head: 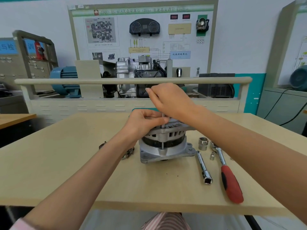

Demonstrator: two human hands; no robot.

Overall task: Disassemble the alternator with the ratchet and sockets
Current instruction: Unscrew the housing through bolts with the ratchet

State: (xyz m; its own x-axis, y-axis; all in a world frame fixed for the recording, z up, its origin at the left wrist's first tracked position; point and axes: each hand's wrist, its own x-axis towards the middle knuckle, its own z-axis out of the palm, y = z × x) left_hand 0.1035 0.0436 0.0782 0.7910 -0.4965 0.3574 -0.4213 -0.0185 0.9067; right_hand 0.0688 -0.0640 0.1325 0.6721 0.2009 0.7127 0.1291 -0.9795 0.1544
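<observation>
One ratchet [230, 176], two sockets [203, 143].

Two bare forearms, left hand [144, 121] and right hand [167, 100] ungloved, pale pink sleeve edge [18, 224] at the left elbow, pink-and-white striped garment [166, 221] below, possibly a shirt

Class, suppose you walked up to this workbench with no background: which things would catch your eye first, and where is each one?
Both hands meet over the alternator at the table's centre: the left hand pinches a long through bolt standing up from the housing, and the right hand is curled above it. Right of the alternator lies the ratchet with its red handle, beside an extension bar and two sockets.
</observation>
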